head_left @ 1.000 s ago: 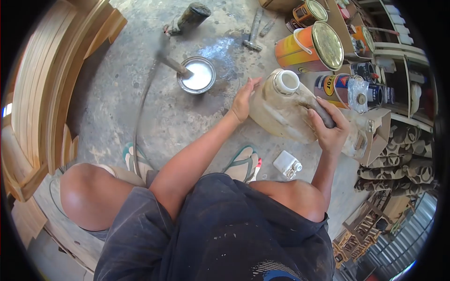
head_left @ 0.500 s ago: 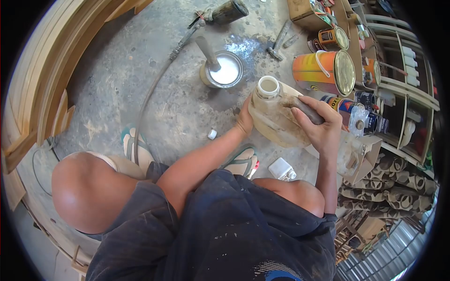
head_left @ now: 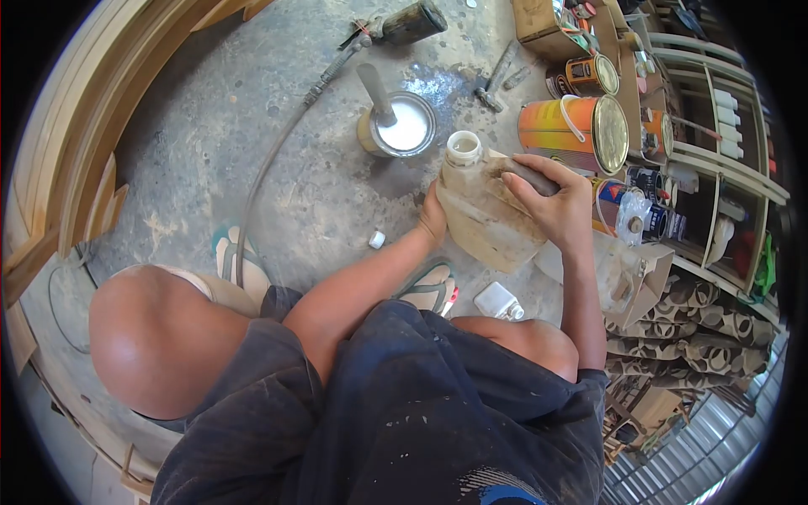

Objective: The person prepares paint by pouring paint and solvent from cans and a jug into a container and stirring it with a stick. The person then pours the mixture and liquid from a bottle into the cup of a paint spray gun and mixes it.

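Plastic jug [head_left: 492,223], cloudy and grubby, held in front of the crouching person, between the knees and an open can [head_left: 369,135]; mouth [head_left: 463,148] open, facing up; can't tell if the base touches the floor [head_left: 202,135]. Right hand [head_left: 555,202] wrapped round the dark, dirty handle [head_left: 530,177], grasping it. Left hand [head_left: 432,217] against the jug's other side, fingers hidden behind it, so can't tell how tightly they close.

Can near the jug, well apart from both hands: white liquid [head_left: 408,128] inside, flat stick [head_left: 375,93] standing tilted in it. Wet whitish patch [head_left: 438,82] on the floor just beside. White cap [head_left: 377,240] on the floor near the left forearm; small white bottle [head_left: 495,300] lying near the right knee [head_left: 539,347].

Upper part of view: hammer [head_left: 497,80], then a spray gun with dark cup [head_left: 411,23] on a hose [head_left: 278,147] running down to the left sandal [head_left: 238,252]. Right of the jug: orange-yellow bucket [head_left: 551,126] with metal lid, more cans, cardboard box [head_left: 652,290], clear container [head_left: 602,265] partly behind the right arm. Curved wood pieces [head_left: 55,126] along the left edge
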A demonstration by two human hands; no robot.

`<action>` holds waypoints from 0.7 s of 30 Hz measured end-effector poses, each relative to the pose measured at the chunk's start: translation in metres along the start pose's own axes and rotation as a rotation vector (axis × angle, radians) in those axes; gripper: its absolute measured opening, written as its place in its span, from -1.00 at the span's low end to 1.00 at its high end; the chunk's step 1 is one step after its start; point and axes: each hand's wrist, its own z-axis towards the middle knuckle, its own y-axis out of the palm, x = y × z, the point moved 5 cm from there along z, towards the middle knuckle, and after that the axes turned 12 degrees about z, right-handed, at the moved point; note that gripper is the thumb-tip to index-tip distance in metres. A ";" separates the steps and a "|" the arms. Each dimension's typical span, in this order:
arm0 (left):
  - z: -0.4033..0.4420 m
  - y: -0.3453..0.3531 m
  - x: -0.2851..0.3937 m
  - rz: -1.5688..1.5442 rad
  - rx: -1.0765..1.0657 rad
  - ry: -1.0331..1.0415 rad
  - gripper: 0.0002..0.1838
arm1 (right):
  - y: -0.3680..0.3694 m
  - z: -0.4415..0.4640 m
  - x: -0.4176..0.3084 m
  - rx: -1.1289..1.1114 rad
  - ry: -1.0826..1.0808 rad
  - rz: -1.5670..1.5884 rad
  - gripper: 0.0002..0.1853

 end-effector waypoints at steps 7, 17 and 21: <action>0.005 -0.007 -0.006 -0.070 -0.046 -0.043 -0.42 | 0.010 0.009 -0.005 -0.014 -0.027 -0.012 -0.68; 0.003 -0.012 -0.011 -0.119 -0.023 -0.101 -0.42 | 0.020 0.017 -0.013 -0.045 0.024 -0.076 -0.66; 0.000 -0.012 -0.008 -0.123 -0.007 -0.108 -0.43 | 0.021 0.018 -0.012 -0.054 0.019 -0.093 -0.66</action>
